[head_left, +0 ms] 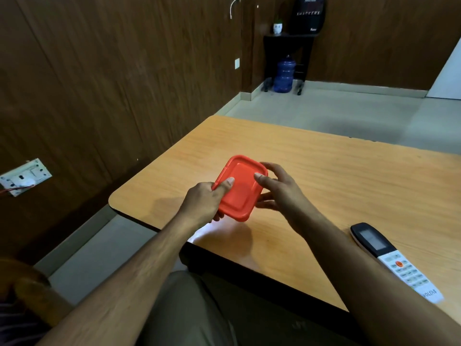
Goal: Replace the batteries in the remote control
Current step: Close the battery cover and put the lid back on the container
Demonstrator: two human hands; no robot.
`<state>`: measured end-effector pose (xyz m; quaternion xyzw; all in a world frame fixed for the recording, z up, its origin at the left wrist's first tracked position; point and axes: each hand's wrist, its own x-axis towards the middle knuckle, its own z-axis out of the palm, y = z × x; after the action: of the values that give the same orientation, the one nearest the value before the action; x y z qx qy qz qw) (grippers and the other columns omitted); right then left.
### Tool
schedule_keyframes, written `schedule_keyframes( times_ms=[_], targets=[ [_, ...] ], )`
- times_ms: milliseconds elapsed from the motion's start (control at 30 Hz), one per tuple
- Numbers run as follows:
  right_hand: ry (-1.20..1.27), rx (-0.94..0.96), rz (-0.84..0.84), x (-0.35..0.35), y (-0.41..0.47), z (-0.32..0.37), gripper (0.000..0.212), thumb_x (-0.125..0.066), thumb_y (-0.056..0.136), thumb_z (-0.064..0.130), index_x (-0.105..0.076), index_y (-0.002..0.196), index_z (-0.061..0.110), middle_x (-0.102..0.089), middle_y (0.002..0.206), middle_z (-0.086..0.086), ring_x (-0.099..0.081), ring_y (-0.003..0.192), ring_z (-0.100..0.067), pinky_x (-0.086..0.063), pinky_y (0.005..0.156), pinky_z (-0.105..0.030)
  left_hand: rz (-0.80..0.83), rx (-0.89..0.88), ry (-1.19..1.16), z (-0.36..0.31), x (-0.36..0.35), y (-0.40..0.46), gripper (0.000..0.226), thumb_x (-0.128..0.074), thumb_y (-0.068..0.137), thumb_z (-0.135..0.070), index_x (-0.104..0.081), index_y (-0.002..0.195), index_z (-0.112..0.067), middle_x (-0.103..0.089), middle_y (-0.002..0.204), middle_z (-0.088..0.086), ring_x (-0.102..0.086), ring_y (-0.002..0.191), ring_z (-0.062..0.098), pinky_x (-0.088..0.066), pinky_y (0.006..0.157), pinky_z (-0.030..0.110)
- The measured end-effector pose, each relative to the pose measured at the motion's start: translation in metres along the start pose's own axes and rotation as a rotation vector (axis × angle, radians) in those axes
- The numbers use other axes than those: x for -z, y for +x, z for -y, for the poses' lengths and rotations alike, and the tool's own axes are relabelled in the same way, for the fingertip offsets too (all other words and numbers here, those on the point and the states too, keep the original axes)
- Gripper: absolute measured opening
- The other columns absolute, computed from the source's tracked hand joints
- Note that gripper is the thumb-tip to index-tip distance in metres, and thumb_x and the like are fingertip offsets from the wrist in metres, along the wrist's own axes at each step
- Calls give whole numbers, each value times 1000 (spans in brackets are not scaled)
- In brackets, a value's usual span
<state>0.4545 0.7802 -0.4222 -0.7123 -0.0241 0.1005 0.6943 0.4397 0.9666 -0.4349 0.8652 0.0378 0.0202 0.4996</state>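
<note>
A small box with a red lid (240, 188) is held a little above the wooden table (311, 171), tilted toward me. My left hand (204, 201) grips its left side, thumb on the lid and fingers underneath. On the box's right side my right hand (277, 188) holds it, thumb on the lid's edge and fingers curled round the far corner and the bottom. What the box contains is hidden. The white remote control (394, 260) with a dark screen lies face up on the table at the right, beside my right forearm.
The table's rounded left corner and near edge lie close to my lap. Wood-panelled walls stand on the left, with a wall socket (25, 176) low down. Far back, a blue water jug (284, 73) sits under a dark stand.
</note>
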Motion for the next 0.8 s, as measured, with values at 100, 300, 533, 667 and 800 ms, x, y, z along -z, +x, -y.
schedule_keyframes(
  times_ms=[100, 300, 533, 667, 800],
  targets=[
    [-6, 26, -10, -14, 15, 2, 23, -60, 96, 14, -60, 119, 15, -65, 91, -15, -64, 69, -25, -60, 63, -32, 7, 63, -77, 10, 21, 1, 58, -56, 89, -58, -67, 87, -2, -69, 60, 10, -63, 46, 19, -47, 42, 25],
    [98, -84, 3, -88, 62, -3, 34, -64, 94, 16, -57, 125, 6, -68, 94, -17, -68, 79, -27, -62, 73, -36, -77, 146, -87, 52, 85, -5, 88, -80, 67, -57, -40, 139, -26, -56, 127, -2, -63, 104, 14, -58, 84, 36],
    [34, -140, 151, -184, 98, -3, 42, -60, 97, 18, -52, 134, 0, -66, 100, -13, -73, 75, -24, -62, 67, -30, -378, 139, 291, 110, 136, -3, 100, -84, 52, -63, -40, 135, -29, -52, 128, -3, -48, 121, 21, -48, 88, 36],
    [-115, -146, 176, -213, 117, -6, 39, -54, 100, 17, -52, 133, -4, -66, 100, -14, -69, 64, -21, -62, 61, -29, -435, 199, 441, 137, 154, 9, 102, -75, 48, -75, -42, 133, -29, -55, 131, 0, -43, 125, 26, -42, 94, 43],
    [-310, -106, 171, -227, 131, -13, 37, -57, 99, 20, -56, 130, -1, -70, 84, -11, -67, 63, -20, -62, 70, -38, -415, 250, 450, 155, 161, 20, 104, -73, 48, -78, -39, 134, -30, -52, 133, 0, -40, 127, 26, -40, 93, 43]
  ],
)
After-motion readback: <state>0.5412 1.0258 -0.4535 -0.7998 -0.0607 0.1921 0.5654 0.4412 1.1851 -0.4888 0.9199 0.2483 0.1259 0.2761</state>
